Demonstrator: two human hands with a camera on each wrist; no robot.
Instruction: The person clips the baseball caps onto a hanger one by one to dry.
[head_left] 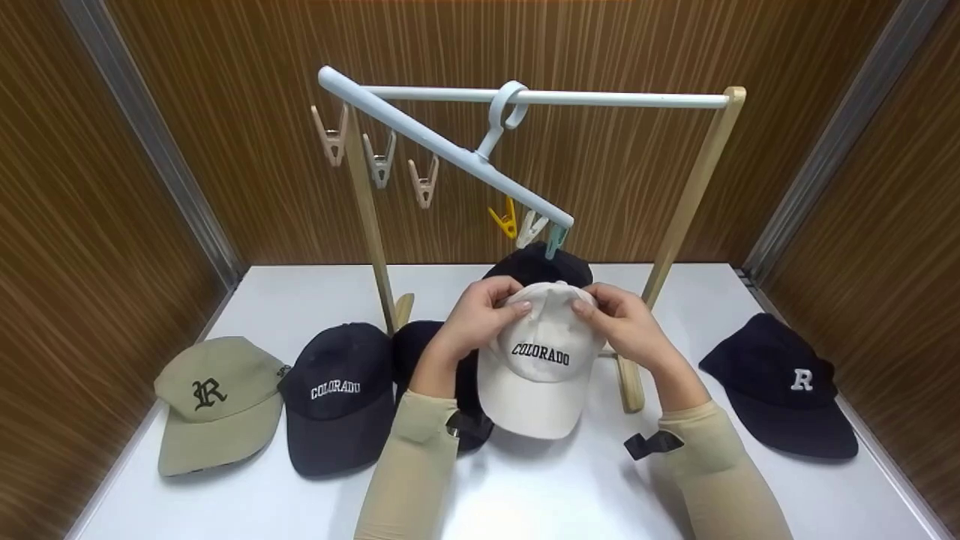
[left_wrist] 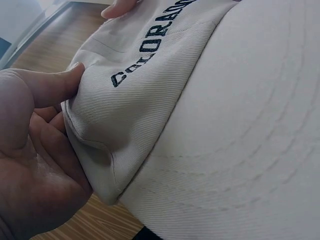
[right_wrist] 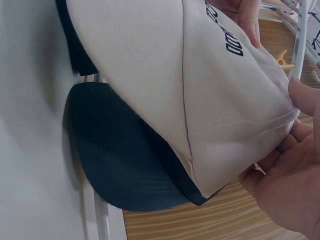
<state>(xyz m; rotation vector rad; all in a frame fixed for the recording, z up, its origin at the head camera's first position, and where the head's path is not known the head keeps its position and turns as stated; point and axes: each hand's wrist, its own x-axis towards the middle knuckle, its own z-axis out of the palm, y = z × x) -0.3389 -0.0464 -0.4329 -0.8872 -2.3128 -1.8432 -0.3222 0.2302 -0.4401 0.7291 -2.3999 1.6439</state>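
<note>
A white baseball cap lettered COLORADO is held up by both hands, brim pointing down. My left hand pinches one side of its crown, thumb in front and fingers behind; the thumb presses the fabric in the left wrist view. On the other side my right hand pinches the crown the same way. Just behind is a dark cap, mostly hidden by the white one, with a teal clip overlapping its top. That dark cap's brim shows in the right wrist view.
A pale blue hanger tilts down to the right from a rack bar, bearing several clips, including a yellow one. On the white table lie an olive cap, a black COLORADO cap, another dark cap and a navy cap.
</note>
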